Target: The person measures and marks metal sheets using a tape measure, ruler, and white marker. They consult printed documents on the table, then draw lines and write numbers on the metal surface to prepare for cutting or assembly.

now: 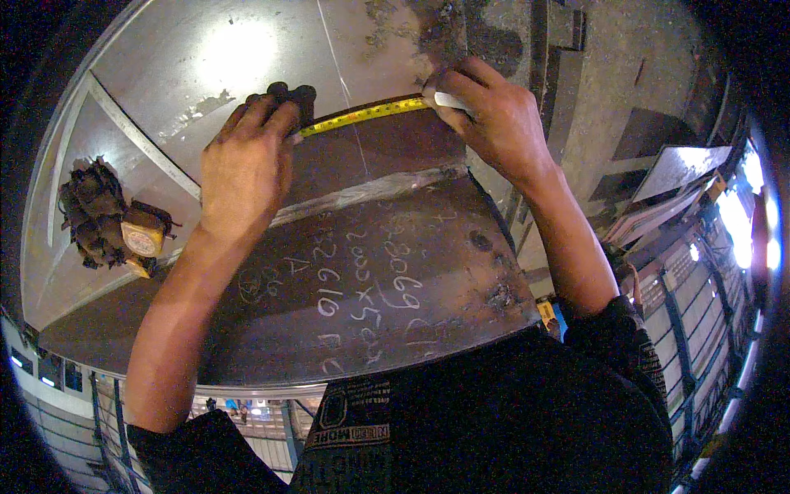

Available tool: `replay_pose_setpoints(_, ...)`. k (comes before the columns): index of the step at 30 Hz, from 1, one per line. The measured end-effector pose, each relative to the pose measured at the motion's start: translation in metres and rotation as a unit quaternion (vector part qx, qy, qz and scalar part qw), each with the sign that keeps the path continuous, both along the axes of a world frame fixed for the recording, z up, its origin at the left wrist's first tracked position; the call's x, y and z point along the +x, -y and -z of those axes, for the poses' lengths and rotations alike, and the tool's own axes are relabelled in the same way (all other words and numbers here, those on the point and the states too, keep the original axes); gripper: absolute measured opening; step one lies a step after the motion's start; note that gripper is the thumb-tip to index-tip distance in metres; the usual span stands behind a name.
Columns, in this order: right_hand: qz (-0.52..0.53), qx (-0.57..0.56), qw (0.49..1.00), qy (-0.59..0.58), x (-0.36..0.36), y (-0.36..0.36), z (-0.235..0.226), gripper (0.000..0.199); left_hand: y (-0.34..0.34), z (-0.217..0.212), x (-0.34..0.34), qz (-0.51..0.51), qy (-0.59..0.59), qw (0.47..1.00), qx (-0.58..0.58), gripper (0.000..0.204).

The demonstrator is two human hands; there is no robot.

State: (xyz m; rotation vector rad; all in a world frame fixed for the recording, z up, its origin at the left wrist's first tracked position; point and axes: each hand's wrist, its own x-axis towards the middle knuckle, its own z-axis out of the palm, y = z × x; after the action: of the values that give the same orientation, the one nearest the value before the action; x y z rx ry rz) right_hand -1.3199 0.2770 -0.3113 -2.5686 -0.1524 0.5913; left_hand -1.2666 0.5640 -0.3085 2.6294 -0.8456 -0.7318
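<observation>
A yellow tape measure blade (362,114) is stretched between my hands, just over a dark steel plate (387,239). My left hand (247,156) pinches the blade's left end with bent fingers. A dark shape by those fingertips looks like their shadow. At the blade's right end, my right hand (485,111) is closed around it and also holds a white chalk stick (451,101). A thin white line crosses the plate and passes behind the blade. Handwritten chalk marks cover the nearer part of the plate.
Left of my left forearm lie a crumpled dark bundle (95,210), perhaps gloves, and a yellow-and-black case (144,233). A flat metal strip (144,136) with an angled corner rests beyond them. Sheets (675,185) are stacked off to the right.
</observation>
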Motion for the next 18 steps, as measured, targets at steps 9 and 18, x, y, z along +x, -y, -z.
replay_pose_setpoints(9,0.008,0.009,1.000,0.004,0.000,0.001,0.003,0.027,-0.001,0.000,0.000,-0.008,-0.017,1.000,0.007,0.030)
replay_pose_setpoints(18,0.151,-0.018,0.988,0.018,-0.001,-0.001,-0.024,0.027,0.003,-0.001,-0.002,-0.010,-0.020,1.000,-0.007,0.031)
